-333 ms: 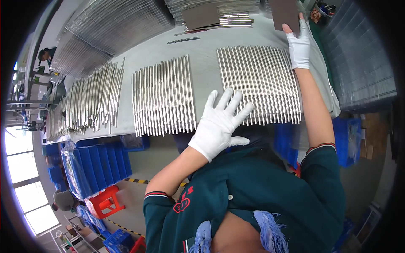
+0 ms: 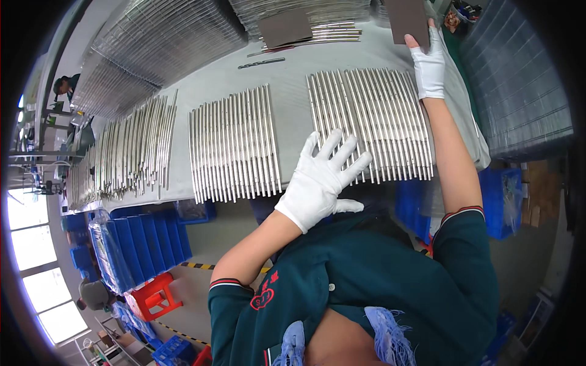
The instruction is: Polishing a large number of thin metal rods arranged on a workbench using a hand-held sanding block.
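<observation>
My left hand (image 2: 322, 182), in a white glove, is spread with fingers apart over the near ends of the right-hand row of silvery metal rods (image 2: 390, 116). Whether its fingertips touch the rods I cannot tell. At the far right of the table my right hand (image 2: 429, 72), in a white fingertip-less glove, grips the edge of a flat dark brown sheet (image 2: 405, 19) between thumb and fingers. A second row of rods (image 2: 232, 143) lies side by side in the middle, and a looser, uneven pile of rods (image 2: 139, 143) is on the left.
A drill bit (image 2: 261, 63) lies behind the rows. Another brown sheet (image 2: 284, 28) rests on more rods at the back, near stacked clear plastic trays (image 2: 174, 36). Blue bins (image 2: 140, 244) and a red stool (image 2: 154, 296) stand below the table's edge at left.
The view has shifted slightly. My left hand sits a little further right over the rods. My right hand keeps its grip on the brown sheet.
</observation>
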The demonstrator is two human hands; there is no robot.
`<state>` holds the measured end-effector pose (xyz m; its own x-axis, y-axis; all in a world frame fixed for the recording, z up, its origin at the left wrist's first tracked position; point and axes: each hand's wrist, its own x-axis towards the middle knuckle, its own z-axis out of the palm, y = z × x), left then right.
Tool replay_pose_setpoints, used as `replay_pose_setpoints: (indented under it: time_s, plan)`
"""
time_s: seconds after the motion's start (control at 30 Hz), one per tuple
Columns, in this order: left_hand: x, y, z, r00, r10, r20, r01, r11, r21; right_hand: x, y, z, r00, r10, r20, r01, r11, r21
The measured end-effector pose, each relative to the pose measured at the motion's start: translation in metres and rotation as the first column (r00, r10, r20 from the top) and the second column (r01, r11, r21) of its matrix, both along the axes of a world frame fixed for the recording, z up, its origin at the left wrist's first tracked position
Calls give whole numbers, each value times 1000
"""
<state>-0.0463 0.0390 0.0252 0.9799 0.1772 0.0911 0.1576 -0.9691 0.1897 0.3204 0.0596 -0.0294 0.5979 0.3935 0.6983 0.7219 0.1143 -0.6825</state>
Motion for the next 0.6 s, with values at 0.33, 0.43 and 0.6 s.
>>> replay_pose_setpoints:
  time_s: [0.33, 0.43, 0.6]
  plan:
    - [-62, 8, 9, 980, 184, -77, -181, 983, 41, -2, 1, -1, 989, 97, -108, -98, 995, -10]
    - [-62, 8, 7, 981, 179, -69, -176, 983, 43, -4, 1, -1, 977, 133, -165, -133, 991, 14]
    - [-39, 4, 1, 995, 94, 26, -93, 995, -28, -4, 0, -1, 991, 77, -105, -80, 997, -19]
